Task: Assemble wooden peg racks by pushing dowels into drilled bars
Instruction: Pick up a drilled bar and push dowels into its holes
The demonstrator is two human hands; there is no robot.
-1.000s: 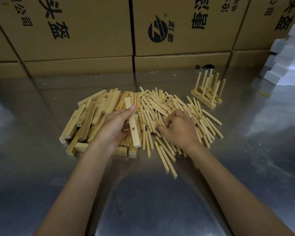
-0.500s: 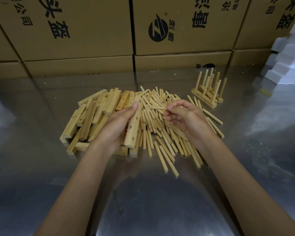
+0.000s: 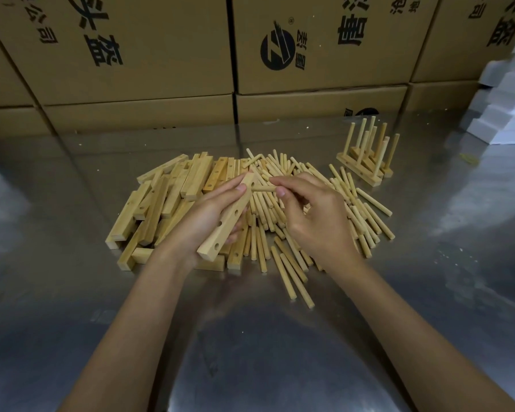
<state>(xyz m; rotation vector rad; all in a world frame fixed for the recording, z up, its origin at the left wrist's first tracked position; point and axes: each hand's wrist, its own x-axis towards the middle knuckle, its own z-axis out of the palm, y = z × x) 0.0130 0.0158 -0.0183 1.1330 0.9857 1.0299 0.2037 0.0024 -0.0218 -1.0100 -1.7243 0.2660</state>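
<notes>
My left hand (image 3: 204,221) grips a drilled wooden bar (image 3: 228,220), held slanted above the pile with its holes facing right. My right hand (image 3: 312,212) pinches a dowel (image 3: 263,189) between thumb and fingers, lying level with its left end at the bar's upper hole. Under the hands lie a heap of drilled bars (image 3: 167,200) on the left and a heap of loose dowels (image 3: 357,209) on the right. Finished peg racks (image 3: 367,153) stand at the back right with dowels pointing up.
Everything lies on a shiny steel table (image 3: 250,337). Stacked cardboard boxes (image 3: 309,49) wall off the far edge. White foam blocks (image 3: 509,102) are piled at the right edge. A few dowels (image 3: 292,275) stick out toward me from the heap.
My left hand lifted the bar off the pile and tilted it. My right hand rose from the dowel heap with one dowel and brought it left to the bar's top hole.
</notes>
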